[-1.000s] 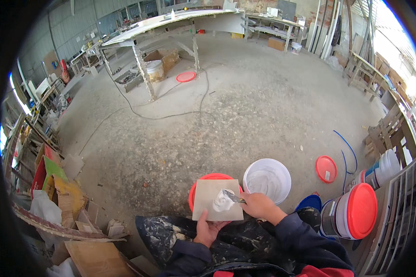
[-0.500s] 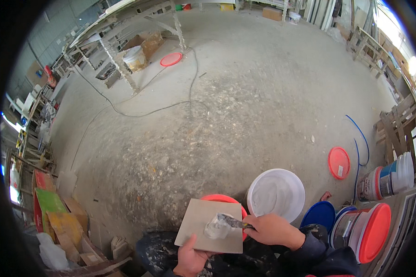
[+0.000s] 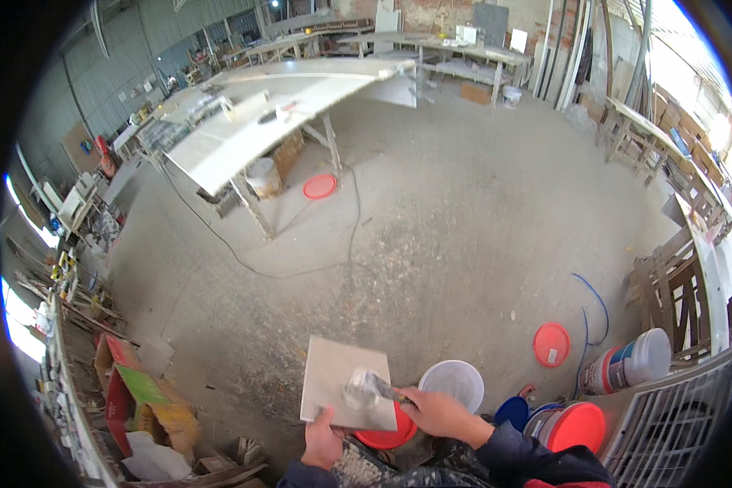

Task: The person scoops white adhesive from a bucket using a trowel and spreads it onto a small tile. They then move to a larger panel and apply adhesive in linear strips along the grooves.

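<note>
My left hand grips the lower edge of a flat square beige board, its thumb on the face and the other fingers underneath. A lump of wet white paste sits on the board near its right side. My right hand is closed around the handle of a putty knife, whose paste-coated blade lies at the lump. Just beyond the right hand stands an open white bucket. Partly hidden below the board is a round red thing, perhaps a lid.
At right are red-lidded and white buckets, a blue lid, a red lid and a blue hose. Cardboard lies at left. A long white worktable stands ahead, a cable on the floor.
My view has tilted up, bringing the worktable top and far wall into sight. The board is angled differently, and the knife remains at the paste.
</note>
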The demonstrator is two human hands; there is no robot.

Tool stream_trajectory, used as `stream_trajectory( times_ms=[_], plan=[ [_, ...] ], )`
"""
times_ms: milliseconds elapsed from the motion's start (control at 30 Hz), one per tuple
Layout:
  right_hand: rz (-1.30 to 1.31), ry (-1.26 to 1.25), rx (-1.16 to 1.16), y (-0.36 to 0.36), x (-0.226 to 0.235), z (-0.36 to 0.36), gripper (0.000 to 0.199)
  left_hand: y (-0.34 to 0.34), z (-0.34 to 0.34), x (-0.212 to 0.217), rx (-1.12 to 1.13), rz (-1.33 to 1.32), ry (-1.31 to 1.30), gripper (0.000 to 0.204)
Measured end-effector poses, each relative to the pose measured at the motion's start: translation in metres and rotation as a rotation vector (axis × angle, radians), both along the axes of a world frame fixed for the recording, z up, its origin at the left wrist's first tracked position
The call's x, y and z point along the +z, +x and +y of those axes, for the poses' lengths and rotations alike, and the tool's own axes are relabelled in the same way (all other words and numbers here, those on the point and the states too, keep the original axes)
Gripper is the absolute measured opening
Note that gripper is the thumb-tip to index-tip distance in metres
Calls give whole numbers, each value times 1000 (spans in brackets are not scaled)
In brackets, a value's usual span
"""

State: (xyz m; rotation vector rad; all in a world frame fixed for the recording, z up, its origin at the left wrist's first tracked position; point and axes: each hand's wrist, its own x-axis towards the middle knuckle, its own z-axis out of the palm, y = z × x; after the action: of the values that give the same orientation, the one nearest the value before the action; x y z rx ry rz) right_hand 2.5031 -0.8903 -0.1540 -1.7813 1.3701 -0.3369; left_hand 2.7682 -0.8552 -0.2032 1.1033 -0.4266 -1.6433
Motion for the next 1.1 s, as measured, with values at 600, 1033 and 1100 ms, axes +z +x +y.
stream_trajectory(
  times_ms=[600,1033,1100],
  plan=[
    [-1347,408,-343,-143,324,-3,37,-145,-65,361,62,-266,-753,61],
    [-415,246,-4,-316,378,-53,41,-204,-123,378,-349,-146,-531,60],
    [-200,290,109,-318,390,-81,39,-225,-141,370,-520,-224,-460,58]
  ],
)
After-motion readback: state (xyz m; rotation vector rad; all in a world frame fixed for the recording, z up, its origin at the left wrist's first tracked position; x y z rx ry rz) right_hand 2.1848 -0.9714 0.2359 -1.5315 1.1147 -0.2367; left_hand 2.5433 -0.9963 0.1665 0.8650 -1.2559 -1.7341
